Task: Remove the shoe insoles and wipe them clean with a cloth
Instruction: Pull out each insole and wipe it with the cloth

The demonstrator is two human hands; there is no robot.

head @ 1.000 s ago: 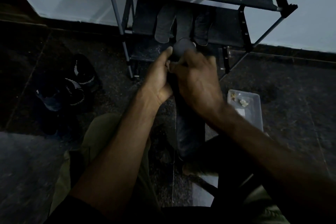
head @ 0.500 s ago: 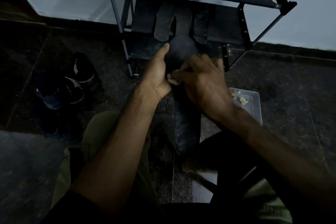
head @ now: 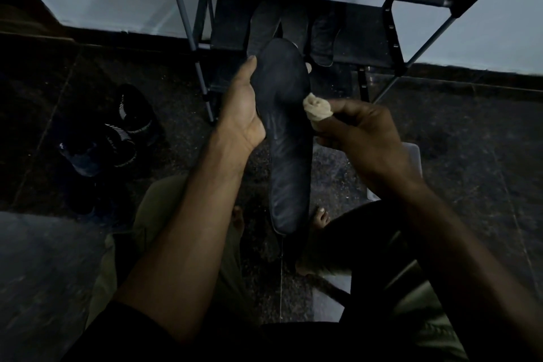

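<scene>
A long dark insole (head: pixel 286 138) is held upright in front of me, toe end up. My left hand (head: pixel 242 109) grips its left edge, thumb along the rim and fingertips showing behind its right side. My right hand (head: pixel 361 135) pinches a small bunched beige cloth (head: pixel 317 109) just off the insole's right edge, touching or nearly touching it. Faint wipe streaks show on the insole's middle. Three more insoles (head: pixel 263 28) lean on the lower shelf of the shoe rack (head: pixel 393 35) behind.
A pair of dark shoes with white stripes (head: pixel 117 132) stands on the dark floor at the left. A clear plastic box (head: pixel 412 156) lies behind my right wrist. My knees and bare toes (head: pixel 321 216) are below the insole.
My right hand has slid off the insole's face to the right and down, uncovering the cloth. The insole is now fully visible and sits a little higher in my left hand.
</scene>
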